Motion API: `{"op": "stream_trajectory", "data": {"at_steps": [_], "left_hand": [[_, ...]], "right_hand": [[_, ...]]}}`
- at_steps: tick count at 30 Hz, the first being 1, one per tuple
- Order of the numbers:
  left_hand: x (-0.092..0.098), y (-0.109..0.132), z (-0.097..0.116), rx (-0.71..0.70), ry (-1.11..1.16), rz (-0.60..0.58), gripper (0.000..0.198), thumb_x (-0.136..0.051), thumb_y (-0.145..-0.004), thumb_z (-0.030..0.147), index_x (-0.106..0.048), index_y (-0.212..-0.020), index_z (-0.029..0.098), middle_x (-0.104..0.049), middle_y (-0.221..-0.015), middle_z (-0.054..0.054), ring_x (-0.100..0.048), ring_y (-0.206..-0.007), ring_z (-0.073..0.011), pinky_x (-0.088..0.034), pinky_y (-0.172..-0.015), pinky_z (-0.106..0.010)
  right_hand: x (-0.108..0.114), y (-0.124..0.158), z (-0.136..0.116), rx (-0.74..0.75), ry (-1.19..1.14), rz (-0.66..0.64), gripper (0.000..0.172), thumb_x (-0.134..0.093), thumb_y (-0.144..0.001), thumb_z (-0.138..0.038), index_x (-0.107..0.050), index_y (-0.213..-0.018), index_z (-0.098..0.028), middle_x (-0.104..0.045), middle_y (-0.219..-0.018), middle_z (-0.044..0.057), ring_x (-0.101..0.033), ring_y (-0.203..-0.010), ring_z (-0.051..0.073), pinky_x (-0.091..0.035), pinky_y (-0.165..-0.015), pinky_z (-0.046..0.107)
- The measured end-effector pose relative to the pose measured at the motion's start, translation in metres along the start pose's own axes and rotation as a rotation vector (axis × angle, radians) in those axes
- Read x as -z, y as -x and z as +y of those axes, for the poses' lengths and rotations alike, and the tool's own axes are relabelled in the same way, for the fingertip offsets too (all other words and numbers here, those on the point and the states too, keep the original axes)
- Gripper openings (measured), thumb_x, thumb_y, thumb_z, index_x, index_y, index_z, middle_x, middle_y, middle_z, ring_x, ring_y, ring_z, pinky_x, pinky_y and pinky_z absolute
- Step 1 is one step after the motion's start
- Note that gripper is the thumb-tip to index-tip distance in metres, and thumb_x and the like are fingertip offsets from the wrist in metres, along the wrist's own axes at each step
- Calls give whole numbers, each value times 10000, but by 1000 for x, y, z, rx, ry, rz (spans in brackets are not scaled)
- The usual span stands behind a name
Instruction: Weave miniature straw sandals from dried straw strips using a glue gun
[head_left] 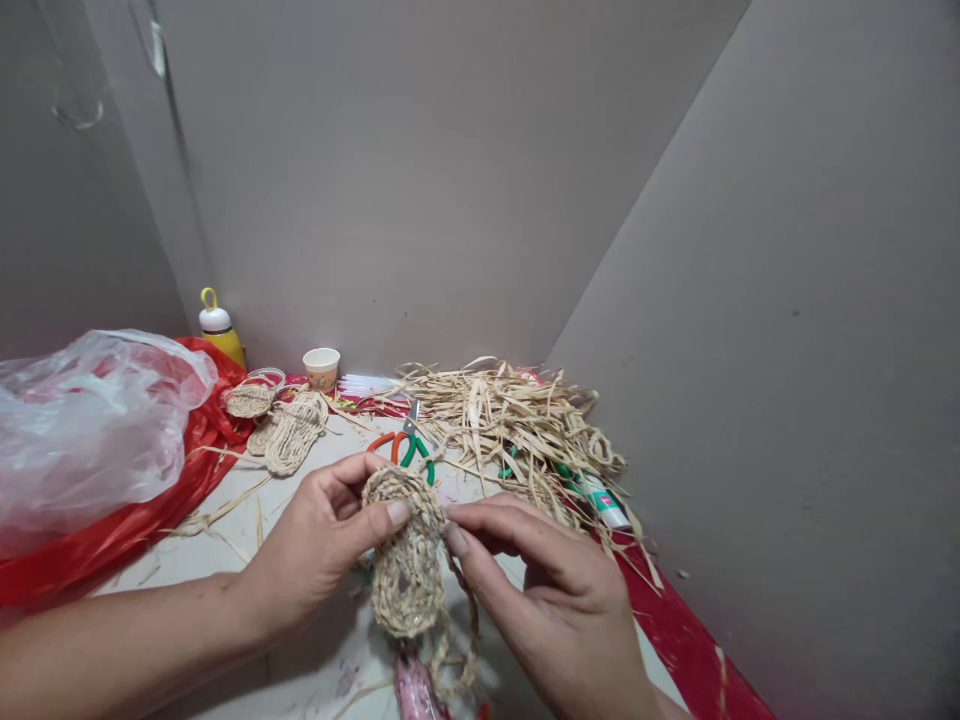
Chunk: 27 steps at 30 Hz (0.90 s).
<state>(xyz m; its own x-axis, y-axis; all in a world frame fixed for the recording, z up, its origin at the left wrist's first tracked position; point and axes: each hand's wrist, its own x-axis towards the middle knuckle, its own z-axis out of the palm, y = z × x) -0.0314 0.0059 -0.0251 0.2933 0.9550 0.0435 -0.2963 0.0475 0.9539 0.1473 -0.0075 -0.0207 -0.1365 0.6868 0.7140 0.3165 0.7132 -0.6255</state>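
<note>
A small oval sole [409, 575] of coiled straw braid is held up in front of me. My left hand [337, 530] is closed on its upper left side, thumb across the face and fingers behind. Thumb and forefinger of my right hand [540, 590] pinch the straw braid at its right edge. A loose tail of braid [472, 640] hangs below in a loop. Just under the sole is a pinkish tool [416, 690], mostly hidden. Scissors with green handles [417, 455] and an orange-handled tool [386, 440] lie behind it.
Dry straw strips [502, 410] are heaped at the back right, with a white and green tube [604, 500] beside them. Finished-looking straw soles [296, 435] lie back left, near a paper cup [322, 370], a yellow bottle [223, 335] and plastic bags [97, 430]. Grey walls enclose the table.
</note>
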Motion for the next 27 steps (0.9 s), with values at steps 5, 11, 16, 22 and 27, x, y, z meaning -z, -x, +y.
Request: {"op": "stream_trajectory", "data": {"at_steps": [5, 11, 16, 22, 27], "left_hand": [[-1, 0, -2, 8, 6, 10, 171, -747, -766, 305, -668, -850, 179, -669, -747, -11, -574, -688, -138, -461, -668, -251], [-1, -2, -9, -6, 40, 42, 136, -719, -802, 275, -657, -893, 196, -676, -813, -5, -599, -757, -140, -471, -749, -271], [-1, -3, -11, -5, 59, 92, 125, -704, -813, 255, -641, -914, 215, -659, -805, 10, -587, -764, -136, -461, -746, -265], [2, -6, 3, 52, 25, -64, 243, -664, -790, 252, -628, -1027, 205, -646, -874, -28, -567, -781, -160, -447, -721, -285], [9, -11, 5, -23, -136, -8, 296, -662, -779, 250, -620, -1070, 214, -616, -978, -32, -543, -885, -166, -428, -751, -271]], "right_hand": [[-1, 6, 5, -20, -30, 23, 202, -649, -788, -54, -734, -870, -219, -723, -739, 14, -677, -668, 152, -547, -556, 238], [-7, 17, 18, -18, -92, 35, 301, -645, -779, -51, -712, -1023, -214, -696, -912, 51, -677, -760, 148, -588, -578, 223], [-15, 22, 22, -86, -78, 48, 340, -662, -775, -75, -689, -1088, -206, -762, -902, 38, -722, -747, 149, -620, -680, 239], [-10, 18, 21, -177, -113, 68, 316, -661, -766, -86, -733, -1043, -219, -783, -934, 41, -744, -766, 168, -630, -697, 257], [-7, 12, 21, -175, -100, -39, 301, -635, -759, -82, -748, -1009, -205, -785, -881, 41, -731, -703, 161, -611, -615, 245]]}}
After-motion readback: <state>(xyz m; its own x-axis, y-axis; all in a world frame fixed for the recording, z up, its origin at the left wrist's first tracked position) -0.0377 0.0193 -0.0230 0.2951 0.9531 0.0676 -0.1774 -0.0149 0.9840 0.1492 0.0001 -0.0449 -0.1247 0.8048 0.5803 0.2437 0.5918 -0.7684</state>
